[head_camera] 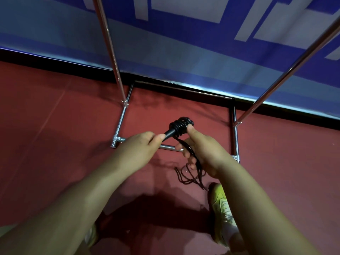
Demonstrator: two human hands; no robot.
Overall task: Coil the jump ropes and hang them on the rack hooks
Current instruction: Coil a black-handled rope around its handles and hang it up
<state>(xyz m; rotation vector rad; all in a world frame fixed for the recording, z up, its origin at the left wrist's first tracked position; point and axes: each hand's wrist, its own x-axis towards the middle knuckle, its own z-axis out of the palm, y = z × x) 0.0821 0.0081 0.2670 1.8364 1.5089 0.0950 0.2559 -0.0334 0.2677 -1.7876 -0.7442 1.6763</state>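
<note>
A black jump rope [181, 126] is held in front of me over the red floor. Its cord is wound in tight turns around the handles. My left hand [139, 146] pinches the end of a black handle. My right hand [200, 150] grips the wound bundle with the thumb pressed on the turns. Loose dark loops of cord [191, 173] hang down from under my right hand toward the floor. The chrome rack [119, 124] stands just beyond my hands; its hooks are out of view.
The rack's base frame lies on the red floor [55, 116], with two upright poles [110, 46] rising left and right. A blue and white banner [184, 43] covers the wall behind. My yellow-green shoe [222, 214] stands below the loose cord.
</note>
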